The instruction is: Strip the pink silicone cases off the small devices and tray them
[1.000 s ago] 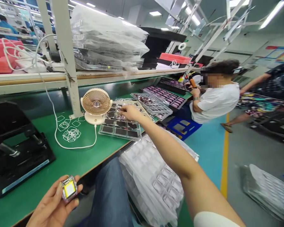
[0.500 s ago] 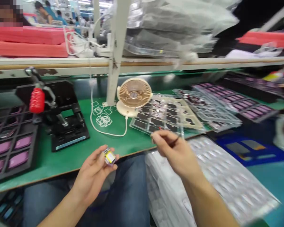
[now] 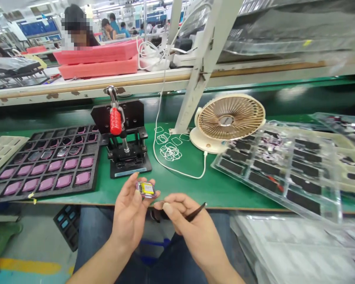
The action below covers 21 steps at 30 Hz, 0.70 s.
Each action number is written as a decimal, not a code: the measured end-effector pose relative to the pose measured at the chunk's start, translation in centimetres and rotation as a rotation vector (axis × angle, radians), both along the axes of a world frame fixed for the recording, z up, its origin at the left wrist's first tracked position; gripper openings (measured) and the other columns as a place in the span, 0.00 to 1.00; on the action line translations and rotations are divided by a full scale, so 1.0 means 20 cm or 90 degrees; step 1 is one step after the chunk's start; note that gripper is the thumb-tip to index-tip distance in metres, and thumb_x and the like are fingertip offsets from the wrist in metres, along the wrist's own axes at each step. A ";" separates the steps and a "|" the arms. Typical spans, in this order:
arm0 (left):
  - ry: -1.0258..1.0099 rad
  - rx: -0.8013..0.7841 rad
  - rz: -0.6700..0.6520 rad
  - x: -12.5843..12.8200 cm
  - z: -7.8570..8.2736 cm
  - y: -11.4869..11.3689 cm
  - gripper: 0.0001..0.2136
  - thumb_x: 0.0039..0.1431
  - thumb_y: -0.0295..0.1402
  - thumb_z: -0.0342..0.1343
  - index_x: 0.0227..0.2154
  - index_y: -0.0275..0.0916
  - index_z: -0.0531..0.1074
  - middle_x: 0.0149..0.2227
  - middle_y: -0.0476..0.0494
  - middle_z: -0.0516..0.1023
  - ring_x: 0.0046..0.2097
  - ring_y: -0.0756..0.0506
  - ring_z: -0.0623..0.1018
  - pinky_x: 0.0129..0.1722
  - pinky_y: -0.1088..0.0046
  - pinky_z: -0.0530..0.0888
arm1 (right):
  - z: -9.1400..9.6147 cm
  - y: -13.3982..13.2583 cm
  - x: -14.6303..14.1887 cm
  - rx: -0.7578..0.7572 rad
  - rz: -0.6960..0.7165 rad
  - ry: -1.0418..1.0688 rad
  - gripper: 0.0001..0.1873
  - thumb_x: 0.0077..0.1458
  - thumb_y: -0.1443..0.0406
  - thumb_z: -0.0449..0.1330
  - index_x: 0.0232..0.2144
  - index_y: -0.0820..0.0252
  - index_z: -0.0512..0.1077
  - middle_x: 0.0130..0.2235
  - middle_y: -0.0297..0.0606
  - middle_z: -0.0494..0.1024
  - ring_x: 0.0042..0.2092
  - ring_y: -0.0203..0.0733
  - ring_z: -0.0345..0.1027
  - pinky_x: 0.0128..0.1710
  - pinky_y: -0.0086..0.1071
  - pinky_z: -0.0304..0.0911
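Note:
My left hand (image 3: 133, 211) holds a small purple-rimmed watch case (image 3: 146, 190), gripped at its edges by thumb and fingers. Its open side faces up, showing a silver battery with yellow edges. Close by on the right, my right hand (image 3: 186, 219) is closed around a slim dark tool (image 3: 196, 212). The tool's rear end sticks out behind the fingers; its kind is unclear. Thumb and forefinger are pinched near the case, apart from it, and whatever is between their tips is too small to make out.
Behind my left hand stands a black clamp press (image 3: 127, 154) with a red handle. A black compartment tray (image 3: 91, 173) of purple cases lies left. White ring gaskets (image 3: 170, 153), a fan (image 3: 229, 118) with its cable, and a clear parts tray (image 3: 337, 197) are on the green bench.
The view has swung left. My right hand has come from near the clear parts tray to beside the watch case. My left hand still holds the case.

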<state>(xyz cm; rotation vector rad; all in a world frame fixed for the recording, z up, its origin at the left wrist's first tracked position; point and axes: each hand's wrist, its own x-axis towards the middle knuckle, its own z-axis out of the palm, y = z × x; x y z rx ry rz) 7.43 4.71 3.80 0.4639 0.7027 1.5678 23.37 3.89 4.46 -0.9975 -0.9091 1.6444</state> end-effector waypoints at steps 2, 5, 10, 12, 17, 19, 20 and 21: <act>0.033 0.022 0.018 0.00 -0.02 -0.01 0.18 0.58 0.35 0.74 0.52 0.46 0.83 0.52 0.41 0.81 0.59 0.33 0.81 0.56 0.55 0.82 | -0.02 -0.01 -0.06 -0.043 0.019 0.052 0.19 0.56 0.50 0.75 0.38 0.57 0.79 0.29 0.36 0.82 0.21 0.25 0.43 0.20 0.26 0.37; 0.088 0.068 0.057 -0.01 -0.07 -0.03 0.17 0.56 0.35 0.75 0.48 0.46 0.84 0.53 0.40 0.79 0.59 0.32 0.81 0.55 0.53 0.83 | -0.05 -0.02 -0.13 -0.087 0.021 0.113 0.22 0.53 0.49 0.77 0.35 0.59 0.77 0.29 0.36 0.82 0.20 0.23 0.42 0.20 0.26 0.37; 0.153 0.162 0.110 -0.01 -0.10 -0.06 0.16 0.55 0.35 0.75 0.47 0.47 0.84 0.51 0.42 0.76 0.59 0.34 0.79 0.56 0.50 0.83 | -0.05 -0.02 -0.17 -0.128 0.000 0.179 0.25 0.49 0.49 0.79 0.32 0.60 0.75 0.27 0.33 0.80 0.19 0.22 0.43 0.19 0.25 0.38; 0.170 0.162 0.112 -0.01 -0.09 -0.07 0.14 0.56 0.34 0.75 0.46 0.48 0.84 0.51 0.42 0.75 0.60 0.34 0.78 0.58 0.48 0.81 | -0.03 -0.03 -0.18 -0.141 0.011 0.200 0.25 0.48 0.50 0.80 0.30 0.60 0.74 0.24 0.30 0.76 0.18 0.23 0.43 0.19 0.25 0.39; 0.185 0.125 0.110 -0.02 -0.06 -0.09 0.13 0.56 0.33 0.75 0.44 0.51 0.85 0.51 0.43 0.74 0.61 0.34 0.76 0.61 0.47 0.78 | 0.00 -0.04 -0.18 -0.131 0.021 0.188 0.23 0.51 0.50 0.78 0.30 0.60 0.76 0.23 0.30 0.76 0.18 0.23 0.44 0.19 0.26 0.39; 0.185 0.118 0.111 -0.02 -0.05 -0.09 0.13 0.55 0.33 0.76 0.43 0.51 0.85 0.50 0.43 0.75 0.60 0.34 0.77 0.60 0.47 0.79 | 0.00 -0.05 -0.19 -0.132 0.019 0.180 0.23 0.51 0.50 0.78 0.30 0.61 0.76 0.26 0.32 0.78 0.18 0.23 0.45 0.19 0.26 0.38; 0.185 0.117 0.109 -0.02 -0.06 -0.09 0.13 0.55 0.34 0.76 0.43 0.51 0.85 0.50 0.43 0.75 0.60 0.34 0.77 0.60 0.46 0.79 | -0.01 -0.04 -0.19 -0.131 0.016 0.180 0.23 0.51 0.50 0.78 0.30 0.61 0.76 0.27 0.33 0.79 0.18 0.22 0.45 0.19 0.26 0.38; 0.185 0.119 0.107 -0.02 -0.06 -0.09 0.13 0.55 0.34 0.76 0.43 0.51 0.85 0.50 0.43 0.74 0.60 0.34 0.77 0.60 0.46 0.79 | -0.01 -0.04 -0.19 -0.130 0.014 0.181 0.23 0.51 0.50 0.78 0.30 0.61 0.76 0.27 0.33 0.79 0.18 0.22 0.45 0.19 0.26 0.38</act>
